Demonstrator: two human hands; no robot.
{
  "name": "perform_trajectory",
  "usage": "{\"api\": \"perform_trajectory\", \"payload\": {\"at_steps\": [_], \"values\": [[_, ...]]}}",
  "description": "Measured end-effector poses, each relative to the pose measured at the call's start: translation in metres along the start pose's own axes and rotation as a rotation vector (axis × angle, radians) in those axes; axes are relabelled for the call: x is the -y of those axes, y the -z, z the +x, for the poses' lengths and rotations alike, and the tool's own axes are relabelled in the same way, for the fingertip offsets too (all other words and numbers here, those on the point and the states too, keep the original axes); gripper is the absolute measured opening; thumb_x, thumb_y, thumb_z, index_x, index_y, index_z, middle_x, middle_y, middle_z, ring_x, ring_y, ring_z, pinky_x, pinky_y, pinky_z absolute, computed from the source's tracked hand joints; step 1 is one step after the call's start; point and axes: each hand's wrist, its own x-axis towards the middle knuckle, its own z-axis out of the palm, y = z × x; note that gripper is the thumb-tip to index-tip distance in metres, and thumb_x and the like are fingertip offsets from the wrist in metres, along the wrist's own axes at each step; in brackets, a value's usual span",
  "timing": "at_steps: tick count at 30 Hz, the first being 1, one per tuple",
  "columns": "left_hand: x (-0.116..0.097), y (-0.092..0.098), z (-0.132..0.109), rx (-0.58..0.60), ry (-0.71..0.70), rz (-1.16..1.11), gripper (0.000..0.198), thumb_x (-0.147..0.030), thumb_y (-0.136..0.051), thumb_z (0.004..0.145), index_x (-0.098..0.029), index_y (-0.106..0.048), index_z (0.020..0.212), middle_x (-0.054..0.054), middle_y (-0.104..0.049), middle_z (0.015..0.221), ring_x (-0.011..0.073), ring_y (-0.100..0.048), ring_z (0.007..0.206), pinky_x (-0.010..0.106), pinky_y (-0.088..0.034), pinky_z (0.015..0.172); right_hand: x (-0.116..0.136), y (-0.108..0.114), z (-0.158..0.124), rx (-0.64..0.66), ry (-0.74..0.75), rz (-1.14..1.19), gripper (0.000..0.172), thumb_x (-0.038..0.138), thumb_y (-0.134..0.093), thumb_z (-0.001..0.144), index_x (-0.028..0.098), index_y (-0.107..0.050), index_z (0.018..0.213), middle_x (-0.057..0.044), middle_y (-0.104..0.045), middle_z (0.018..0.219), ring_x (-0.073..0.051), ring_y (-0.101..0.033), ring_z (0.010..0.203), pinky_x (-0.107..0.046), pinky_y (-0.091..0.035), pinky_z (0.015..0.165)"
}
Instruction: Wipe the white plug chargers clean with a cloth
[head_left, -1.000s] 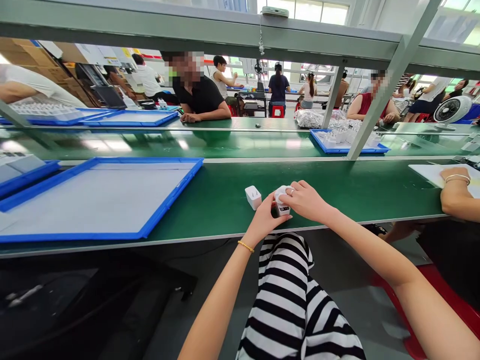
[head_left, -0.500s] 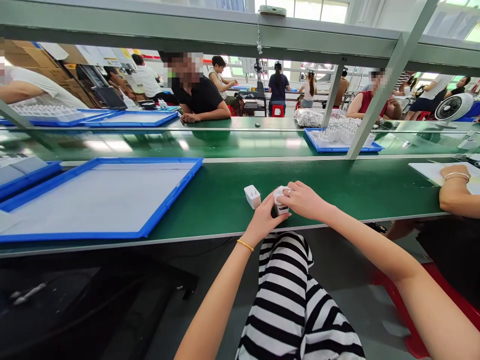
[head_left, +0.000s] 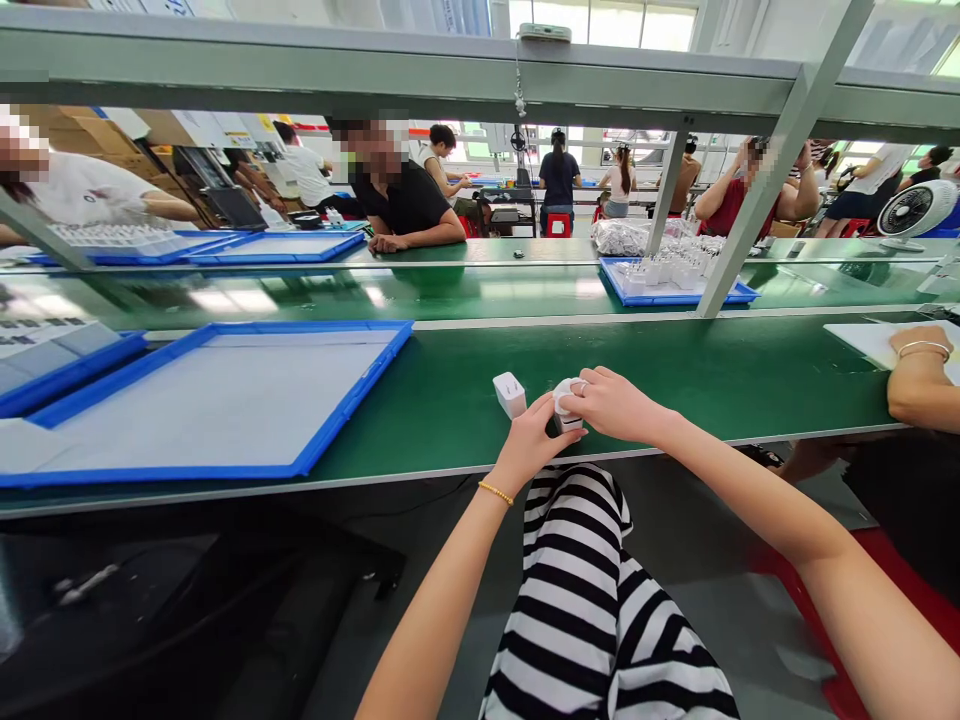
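Observation:
Both my hands meet over the green bench near its front edge. My left hand (head_left: 534,440) and my right hand (head_left: 615,405) together hold a small white plug charger (head_left: 568,404), which my fingers mostly hide. A dark patch shows at its lower side, but I cannot tell what it is. Just beyond my left hand, a second white charger (head_left: 511,395) stands on the bench, not touching my hand. Its flat metal prongs are too small to make out clearly.
A large blue-rimmed tray (head_left: 210,400) lies on the bench to my left. At right, a co-worker's hand (head_left: 919,350) rests on a white board (head_left: 862,340). Beyond a metal shelf frame, a blue tray of white chargers (head_left: 660,280) stands on a farther bench.
My hands stay together on the held charger, with only a slight shift. The whole scene has moved slightly in view as my head moved. The co-worker across the bench in red has raised both arms.

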Motion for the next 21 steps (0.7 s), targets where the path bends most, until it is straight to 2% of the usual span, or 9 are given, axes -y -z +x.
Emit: {"api": "perform_trajectory", "payload": {"at_steps": [9, 21], "values": [[0.002, -0.0018, -0.0015, -0.016, -0.035, 0.001, 0.048, -0.045, -0.067, 0.084, -0.024, -0.057, 0.126, 0.007, -0.063, 0.13, 0.024, -0.059, 0.121, 0.037, -0.049, 0.102, -0.0043, 0.0055, 0.0015, 0.029, 0.074, -0.036, 0.02, 0.008, -0.046, 0.092, 0.019, -0.061, 0.098, -0.007, -0.068, 0.085, -0.022, -0.051, 0.084, -0.034, -0.026, 0.07], [0.002, -0.0029, -0.0027, -0.045, -0.058, 0.038, 0.048, -0.043, -0.068, 0.084, -0.024, -0.058, 0.127, 0.006, -0.064, 0.13, 0.0249, -0.061, 0.12, 0.037, -0.051, 0.101, -0.0102, 0.0003, 0.0021, 0.039, 0.1, -0.025, 0.019, 0.008, -0.045, 0.093, 0.018, -0.059, 0.1, -0.006, -0.066, 0.082, -0.021, -0.048, 0.082, -0.032, -0.023, 0.069]]}}
